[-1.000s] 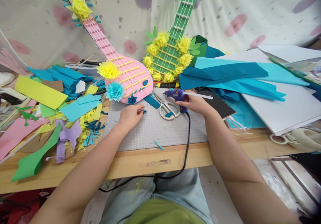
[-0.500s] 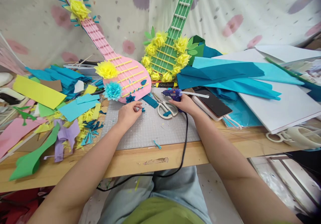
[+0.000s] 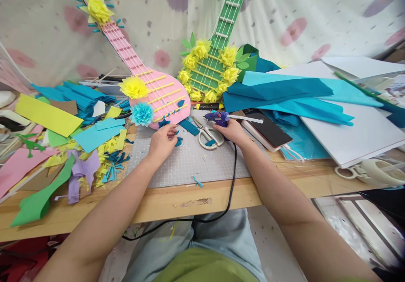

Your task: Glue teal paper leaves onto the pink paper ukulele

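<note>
My left hand (image 3: pixel 162 143) is closed in a pinch at the lower edge of the pink paper lute (image 3: pixel 174 89). Small dark teal paper petals (image 3: pixel 179 141) show at its fingertips. My right hand (image 3: pixel 234 131) grips a blue hot glue gun (image 3: pixel 218 117), its nozzle pointing left and a white glue stick (image 3: pixel 248 119) jutting from its back. Just below the gun lie grey-handled scissors (image 3: pixel 211 138), with another teal piece within a handle loop. A dark teal paper strip (image 3: pixel 189 127) rests between the lute and the scissors. The lute bears a light-blue paper flower (image 3: pixel 142 114) and a yellow one (image 3: pixel 134 87).
A green paper instrument (image 3: pixel 218 65) with yellow flowers leans at the back. Coloured paper scraps (image 3: pixel 95 138) cover the left side. To the right are a phone (image 3: pixel 268 127), teal paper and white boards (image 3: pixel 357 130). The black cord (image 3: pixel 233 181) hangs over the table edge.
My left hand's fingers have shifted slightly up and left, and more of the teal petals shows at the fingertips. My right hand and the glue gun have stayed nearly still.
</note>
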`<move>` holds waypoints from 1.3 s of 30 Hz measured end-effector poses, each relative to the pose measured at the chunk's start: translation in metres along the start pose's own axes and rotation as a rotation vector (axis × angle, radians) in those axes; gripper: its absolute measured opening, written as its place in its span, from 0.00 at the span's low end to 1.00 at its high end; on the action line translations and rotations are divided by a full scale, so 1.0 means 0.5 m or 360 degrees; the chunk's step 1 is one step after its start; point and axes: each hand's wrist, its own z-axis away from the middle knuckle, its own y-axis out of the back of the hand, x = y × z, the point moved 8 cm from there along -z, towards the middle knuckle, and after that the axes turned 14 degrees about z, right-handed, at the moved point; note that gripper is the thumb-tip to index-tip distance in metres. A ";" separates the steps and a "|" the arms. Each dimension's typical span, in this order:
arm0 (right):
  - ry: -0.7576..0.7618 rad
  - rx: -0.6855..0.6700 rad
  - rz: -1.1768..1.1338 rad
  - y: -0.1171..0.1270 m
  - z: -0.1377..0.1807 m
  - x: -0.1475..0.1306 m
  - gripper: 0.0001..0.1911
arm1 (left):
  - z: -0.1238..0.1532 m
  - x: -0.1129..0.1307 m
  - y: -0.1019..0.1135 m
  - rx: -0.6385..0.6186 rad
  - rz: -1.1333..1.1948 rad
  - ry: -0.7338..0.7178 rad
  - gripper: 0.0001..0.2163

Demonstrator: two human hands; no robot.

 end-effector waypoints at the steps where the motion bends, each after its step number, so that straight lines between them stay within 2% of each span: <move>1: -0.0007 -0.0003 -0.0012 0.000 0.000 0.001 0.16 | -0.001 -0.002 -0.002 -0.0014 -0.0009 -0.0003 0.19; 5: -0.0078 0.0021 -0.0115 0.003 0.004 0.006 0.18 | -0.004 -0.006 -0.009 -0.0047 -0.0072 -0.0007 0.21; 10: -0.0180 0.0108 -0.0363 0.013 0.007 0.014 0.20 | -0.009 -0.012 -0.012 -0.0066 -0.0091 -0.0067 0.18; 16: -0.0070 0.0134 -0.0788 0.014 0.009 -0.003 0.19 | -0.011 -0.017 -0.005 -0.0004 0.0001 -0.0064 0.16; 19: 0.0048 -0.0009 -0.0962 -0.004 0.013 -0.025 0.19 | -0.011 -0.022 0.007 0.0133 0.0251 0.0022 0.15; 22: 0.0174 -0.0119 -0.1003 -0.026 0.024 -0.054 0.18 | -0.008 -0.031 0.010 0.0262 0.0713 0.0206 0.12; 25: 0.0245 -0.0142 -0.1130 -0.043 0.036 -0.087 0.17 | 0.000 -0.031 -0.010 0.0263 0.1153 0.0451 0.12; 28: 0.0316 -0.0170 -0.1296 -0.052 0.048 -0.121 0.20 | 0.010 -0.017 -0.035 0.0198 0.1376 0.0603 0.14; 33: 0.0427 -0.0283 -0.1302 -0.072 0.054 -0.156 0.21 | 0.015 -0.004 -0.057 0.0148 0.1457 0.0664 0.14; 39: 0.0287 -0.0121 -0.1033 -0.087 0.041 -0.136 0.16 | 0.019 0.002 -0.066 0.0131 0.1410 0.0617 0.13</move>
